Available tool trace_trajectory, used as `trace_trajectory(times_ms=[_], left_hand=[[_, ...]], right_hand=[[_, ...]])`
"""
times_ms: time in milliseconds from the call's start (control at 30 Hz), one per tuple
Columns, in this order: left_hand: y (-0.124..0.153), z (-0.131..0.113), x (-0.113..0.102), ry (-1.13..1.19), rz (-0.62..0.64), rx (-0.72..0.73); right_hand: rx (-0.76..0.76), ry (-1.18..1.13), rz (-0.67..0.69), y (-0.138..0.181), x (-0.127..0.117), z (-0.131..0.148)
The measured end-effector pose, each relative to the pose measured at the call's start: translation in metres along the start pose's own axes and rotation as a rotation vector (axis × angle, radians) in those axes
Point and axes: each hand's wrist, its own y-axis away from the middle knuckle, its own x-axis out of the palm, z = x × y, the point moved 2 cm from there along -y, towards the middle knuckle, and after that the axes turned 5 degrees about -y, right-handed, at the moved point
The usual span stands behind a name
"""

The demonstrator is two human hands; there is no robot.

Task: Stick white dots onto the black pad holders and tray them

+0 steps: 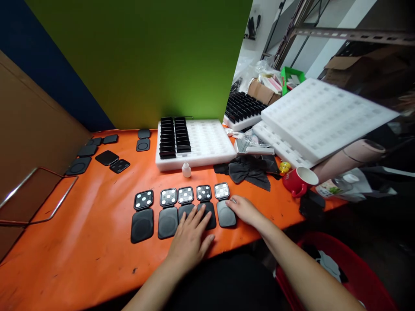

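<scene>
A: Nearest the camera: your left forearm [158, 278], rising from the bottom edge; your right forearm [303, 264], from the lower right; your dark lap [223, 283] between. Where do your hands lie relative to the cases?

B: Five black folding cases [167, 222] lie unfolded in a row on the orange table cover [97, 246], small squares away from you, larger panels toward you. Your left hand [190, 242] is open, palm down, fingers spread over the larger panels of the third case [186, 210] and fourth case [212, 218], counted from your left. Your thumb lies over the cover, just past the fourth's near edge.

A: And your right hand [244, 210]?

B: At the row's right end. Your fingers are drawn together at the right edge of the fifth case [226, 217], just below its hinge. Whether they grip anything: cannot tell.

A: The other two?

B: To the left of your left hand, apart from both hands. The gap between first and second is the widest. All five squares bear pale dots.

A: Beyond the row?

B: A small white bottle [186, 169], near the front edge of a white tray [210, 144]. Two columns of black pieces [167, 140] fill the tray's left part. Right of the bottle, a dark cloth [248, 171]; farther right, a red mug [295, 185].
</scene>
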Motion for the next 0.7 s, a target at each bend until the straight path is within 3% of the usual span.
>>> trace_trajectory(times_ms=[233, 467, 700], left_hand=[[-0.002, 0.0, 0.013, -0.216, 0.028, 0.075], [-0.002, 0.001, 0.01, -0.235, 0.029, 0.074], [0.002, 0.008, 0.013, -0.224, -0.067, 0.064]], right_hand=[[-0.052, 0.199, -0.142, 0.004, 0.008, -0.001], [-0.172, -0.001, -0.414, 0.011, -0.014, -0.018], [-0.101, 0.124, -0.426, 0.004, -0.007, -0.026]])
